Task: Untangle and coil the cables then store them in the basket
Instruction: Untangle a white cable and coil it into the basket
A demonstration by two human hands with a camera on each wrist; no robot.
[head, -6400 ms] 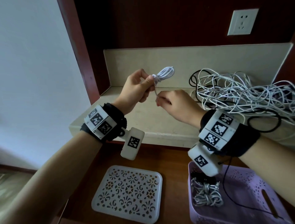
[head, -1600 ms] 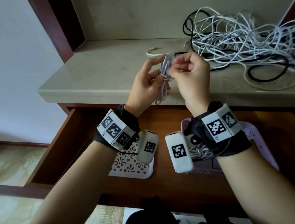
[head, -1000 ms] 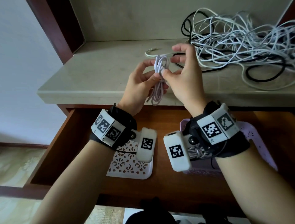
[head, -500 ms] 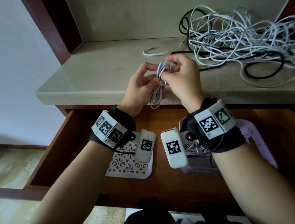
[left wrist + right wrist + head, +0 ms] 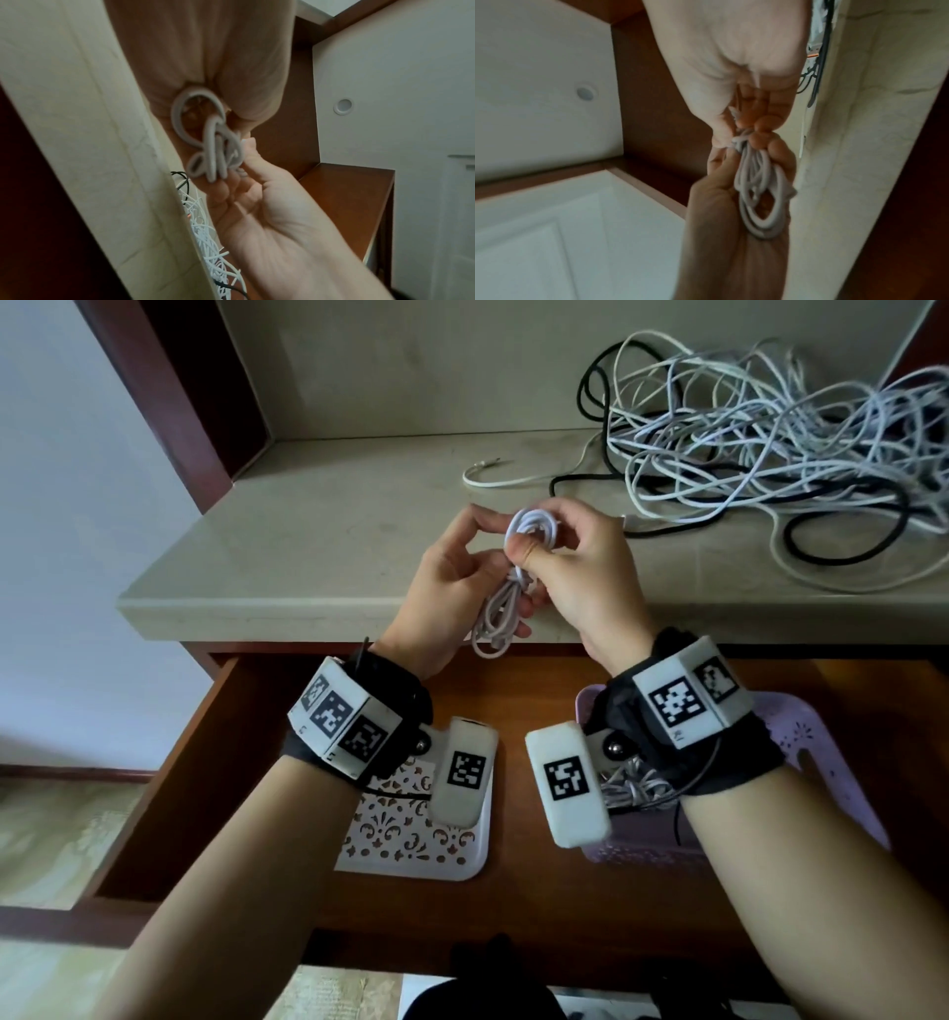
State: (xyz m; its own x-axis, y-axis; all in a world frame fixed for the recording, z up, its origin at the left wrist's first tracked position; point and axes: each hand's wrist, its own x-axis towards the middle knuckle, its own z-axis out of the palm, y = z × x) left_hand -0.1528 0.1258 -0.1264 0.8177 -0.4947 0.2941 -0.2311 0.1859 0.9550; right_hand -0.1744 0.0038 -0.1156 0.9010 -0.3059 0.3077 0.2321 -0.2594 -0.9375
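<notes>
While both hands pinch thin white coiled cable (image 5: 518,567) mid-wrap: left hand (image 5: 452,588), right hand (image 5: 580,577). Tail apparently untucked; slackened pinch risks unravelling above lilac perforated plastic basket (image 5: 801,737).

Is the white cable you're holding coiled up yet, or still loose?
Coiled: the thin white cable is gathered into a bundle of loops, cinched mid-length, held by the left hand and right hand.

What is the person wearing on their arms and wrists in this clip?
Both forearms are bare, with no sleeves. Each wrist has a black strap carrying a white block with black square fiducial markers. A rounded white camera pod, also with a marker, is fixed under each wrist. A thin black cable trails from the right wrist strap. No gloves are visible.
</notes>
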